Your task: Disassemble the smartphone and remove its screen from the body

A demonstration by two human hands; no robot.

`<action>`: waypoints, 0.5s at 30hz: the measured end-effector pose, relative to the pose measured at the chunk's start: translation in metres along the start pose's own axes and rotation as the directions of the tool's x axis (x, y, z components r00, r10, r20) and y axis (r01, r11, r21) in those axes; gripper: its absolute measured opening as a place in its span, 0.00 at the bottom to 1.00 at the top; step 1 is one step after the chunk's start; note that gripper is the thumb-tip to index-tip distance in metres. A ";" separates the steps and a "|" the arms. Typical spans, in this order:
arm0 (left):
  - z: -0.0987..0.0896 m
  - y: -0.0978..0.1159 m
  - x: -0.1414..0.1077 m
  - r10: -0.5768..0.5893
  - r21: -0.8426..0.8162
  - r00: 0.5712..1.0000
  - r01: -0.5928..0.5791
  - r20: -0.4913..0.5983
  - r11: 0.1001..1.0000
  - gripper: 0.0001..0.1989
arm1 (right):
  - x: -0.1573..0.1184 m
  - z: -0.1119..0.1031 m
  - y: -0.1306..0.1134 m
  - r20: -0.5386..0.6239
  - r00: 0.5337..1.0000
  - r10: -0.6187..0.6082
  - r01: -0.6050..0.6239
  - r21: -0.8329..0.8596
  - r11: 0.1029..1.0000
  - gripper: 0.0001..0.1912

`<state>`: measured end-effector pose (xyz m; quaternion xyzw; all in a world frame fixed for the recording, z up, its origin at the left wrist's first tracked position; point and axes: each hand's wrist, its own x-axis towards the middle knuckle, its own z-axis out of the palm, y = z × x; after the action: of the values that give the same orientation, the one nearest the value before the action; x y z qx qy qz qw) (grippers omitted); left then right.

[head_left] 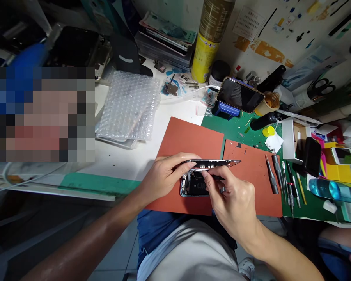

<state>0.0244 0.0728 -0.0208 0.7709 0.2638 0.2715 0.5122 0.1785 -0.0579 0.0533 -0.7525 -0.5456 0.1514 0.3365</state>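
Observation:
An opened phone body lies on the orange-brown mat, its dark battery and inner parts showing. Above its far edge the phone screen is lifted and tilted, with its inner side toward me. My left hand pinches the left end of that screen between thumb and fingers. Over the right part of the body, my right hand is closed in a pinch at the gap between screen and body. What its fingertips grip, if anything, is hidden, and the hand covers that end of the phone.
Screwdrivers and several thin tools lie right of the mats. Behind stand a propped phone, a yellow spray can and a white box. Bubble wrap lies left. Another person's leg shows at lower right.

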 end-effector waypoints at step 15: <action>0.000 -0.001 0.002 0.028 0.043 0.998 -0.025 -0.056 0.999 0.11 | -0.021 0.023 0.032 0.045 0.760 0.648 -0.453 0.753 0.478 0.20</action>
<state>0.0258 0.0739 -0.0213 0.7768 0.2738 0.2945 0.4846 0.1800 -0.0746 0.0120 -0.7023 -0.1190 0.3602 0.6024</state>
